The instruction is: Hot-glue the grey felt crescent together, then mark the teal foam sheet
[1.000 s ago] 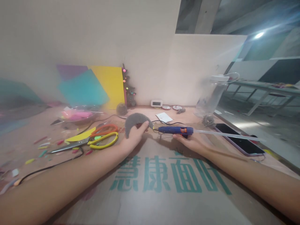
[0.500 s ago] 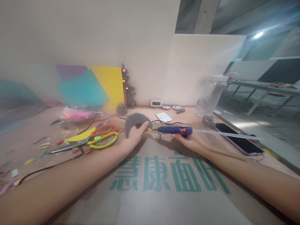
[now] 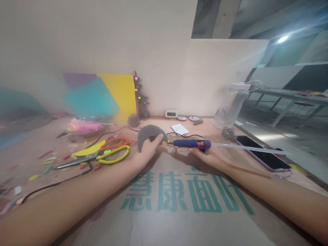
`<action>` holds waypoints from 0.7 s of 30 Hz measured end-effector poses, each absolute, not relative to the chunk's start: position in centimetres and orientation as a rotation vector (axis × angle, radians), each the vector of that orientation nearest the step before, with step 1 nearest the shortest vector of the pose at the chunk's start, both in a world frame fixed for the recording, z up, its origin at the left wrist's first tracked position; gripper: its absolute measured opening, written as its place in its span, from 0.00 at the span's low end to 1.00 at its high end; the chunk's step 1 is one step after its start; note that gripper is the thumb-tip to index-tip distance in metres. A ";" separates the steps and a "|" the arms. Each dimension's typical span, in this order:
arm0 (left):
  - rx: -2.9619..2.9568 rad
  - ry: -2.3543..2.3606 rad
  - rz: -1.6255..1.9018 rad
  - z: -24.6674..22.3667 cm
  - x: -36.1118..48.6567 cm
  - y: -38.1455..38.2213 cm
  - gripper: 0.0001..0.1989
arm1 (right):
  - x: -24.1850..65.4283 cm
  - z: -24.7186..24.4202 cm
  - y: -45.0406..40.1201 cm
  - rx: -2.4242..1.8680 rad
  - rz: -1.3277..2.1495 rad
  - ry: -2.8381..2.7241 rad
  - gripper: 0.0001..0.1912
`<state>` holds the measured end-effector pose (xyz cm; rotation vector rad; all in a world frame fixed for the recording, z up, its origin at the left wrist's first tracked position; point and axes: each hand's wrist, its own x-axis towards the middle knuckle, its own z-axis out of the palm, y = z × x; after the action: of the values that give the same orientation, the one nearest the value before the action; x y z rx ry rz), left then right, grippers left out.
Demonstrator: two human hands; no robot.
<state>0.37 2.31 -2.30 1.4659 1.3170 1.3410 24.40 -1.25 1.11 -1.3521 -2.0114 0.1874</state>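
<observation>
Fuzzy crescent-shaped piece (image 3: 150, 130) is plain grey; plastic glue gun (image 3: 188, 143) is blue with orange inset (image 3: 200, 144), slim glue stick (image 3: 238, 147) translucent whitish. Metal-bladed scissors (image 3: 97, 155) show one orange, one yellow loop. Rectangular phone (image 3: 266, 159): black, purple edge. Printed block characters (image 3: 170, 191): teal.

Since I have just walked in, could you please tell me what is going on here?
A person's left grip holds a curved gray piece, while the right grip holds a blue glue gun with a clear glue stick jutting from its back. The nozzle is at the piece's right end; whether they touch is unclear. Scissors lie on the table at left.
</observation>
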 end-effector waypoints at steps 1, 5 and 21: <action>1.471 1.315 1.341 -2.3 0.3 2.3 0.21 | 24.4 1.1 -1.2 -1.338 0.195 -2.015 0.17; 1.477 1.312 1.341 -2.4 0.2 2.4 0.21 | 24.4 1.1 -1.1 -1.304 0.251 -2.012 0.16; 1.424 1.331 1.330 -2.8 0.2 2.5 0.23 | 24.1 1.9 -1.5 -1.390 0.179 -1.969 0.12</action>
<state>0.22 2.46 -2.75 1.4240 1.3313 1.3304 24.11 -1.51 1.89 -1.3903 -1.9687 0.1795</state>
